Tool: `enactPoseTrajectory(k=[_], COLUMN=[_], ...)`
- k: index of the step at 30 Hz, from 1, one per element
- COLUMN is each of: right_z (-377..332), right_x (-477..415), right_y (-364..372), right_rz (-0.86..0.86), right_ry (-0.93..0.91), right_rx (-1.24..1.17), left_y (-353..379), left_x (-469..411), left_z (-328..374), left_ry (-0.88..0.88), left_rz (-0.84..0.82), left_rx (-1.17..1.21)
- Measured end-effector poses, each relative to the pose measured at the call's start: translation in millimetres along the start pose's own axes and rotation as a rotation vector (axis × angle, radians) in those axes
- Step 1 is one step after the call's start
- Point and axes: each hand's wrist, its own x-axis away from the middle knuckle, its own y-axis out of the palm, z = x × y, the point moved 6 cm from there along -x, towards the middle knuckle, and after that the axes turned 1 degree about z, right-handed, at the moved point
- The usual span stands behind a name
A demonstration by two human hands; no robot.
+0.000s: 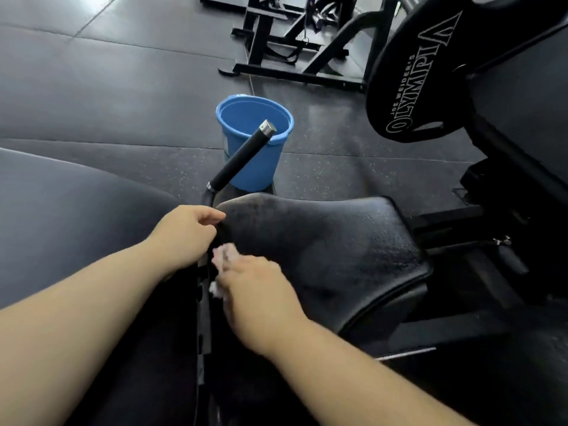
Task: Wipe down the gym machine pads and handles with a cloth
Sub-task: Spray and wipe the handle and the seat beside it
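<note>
— Flooring check: dark rubber mats point(123, 87) cover the room; a blue bucket point(255, 142) stands on them beyond the machine; black frames point(276, 41) sit further back.
— Confirmed; a weight plate point(412, 84) marked OLYMPIA is at upper right. Locate the work item.
— Item located: the seat pad point(322, 250), black, at centre; the handle point(241, 155), with black grip and chrome end cap, rises from beside the pad's far-left corner and crosses in front of the bucket.
— State of the left hand point(187, 232)?
— Positioned at the pad's left edge; thumb on the top surface; fingers curled round the corner.
— State of the right hand point(258, 290)?
— Just nearer the viewer, blurred; fingers closed round a whitish cloth point(222, 256); the cloth is bunched and pressed against the pad's left side edge.
— Pad surface?
— Speckled sheen toward the right side; cannot tell whether moisture or texture.
</note>
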Motion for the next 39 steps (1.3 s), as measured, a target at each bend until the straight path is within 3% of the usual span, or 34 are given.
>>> enactPoseTrajectory(k=[2,3,6,8,10,12,13,15,16,19,21,24,26,28,31,33,36,38,39], right_z=[-3.1,17.6,112.2,116.2,55.2,-14.1,-26.1,-0.3,30.8,123.4,108.1,-5.6,-11.6,47.7,119.4,85.6,4.3,23.2,49.5], right_x=[10.7,1.0,-37.7,-46.2,-30.2,17.1,34.6,38.8,32.3,21.8,30.9,75.4,95.9,84.0,73.5,74.1,95.9,90.0,80.2], right_y=[-7.6,-26.2,-87.4,-93.3,-46.1,-3.0,4.3,-26.5,-52.6,-121.4,-97.2,-12.0,-16.6,-66.2,-126.9,-89.7,-25.6,-38.9,-59.1], right_rz=[-0.066,-0.032,0.156,0.257,0.182,-0.026,-0.109,-0.042,0.052,0.342,0.390,0.139,0.065,0.249,0.524,0.413,0.029,0.053,0.139], right_ry=[-0.187,-0.162,0.203,0.303,0.144,-0.110,-0.202,-0.283,-0.209,0.238,0.307,-0.121,-0.334,-0.217,0.178,0.183,-0.213,-0.269,-0.142], right_rx=[-0.073,-0.060,0.124,0.207,0.056,-0.125,-0.171,-0.155,-0.097,0.138,0.113,-0.142,-0.196,-0.091,0.079,0.026,-0.239,-0.176,-0.139], left_y=[-5.3,-7.4,-3.4,1.3,2.6,-2.3,-3.8,-3.5,-3.1,9.1,15.5,11.9,10.9,14.2,28.1,33.9,32.5,31.3,32.5], left_x=[-2.4,-4.1,-7.3,-6.0,-7.2,-8.0,-8.2,-5.2,-2.9,8.8,14.5,15.9,16.6,18.5,29.4,34.3,30.5,30.0,29.9], left_z=[-11.0,-14.6,-14.2,-13.3,-14.4,-12.4,-8.2,-0.8,2.2,5.1,5.0,10.2,14.9,19.1,27.5,36.7,35.3,36.5,39.7], left_ry=[-0.017,-0.021,0.008,0.033,0.046,0.047,0.057,0.072,0.077,0.096,0.092,0.093,0.097,0.115,0.238,0.324,0.325,0.307,0.300], left_rz=[-0.049,-0.072,-0.107,-0.120,-0.137,-0.140,-0.132,-0.101,-0.082,-0.053,-0.063,-0.058,-0.052,-0.031,0.030,0.040,0.007,-0.031,-0.048], left_rx=[-0.031,-0.033,-0.113,-0.144,-0.160,-0.203,-0.235,-0.284,-0.307,-0.395,-0.443,-0.479,-0.506,-0.545,-0.469,-0.412,-0.396,-0.383,-0.311])
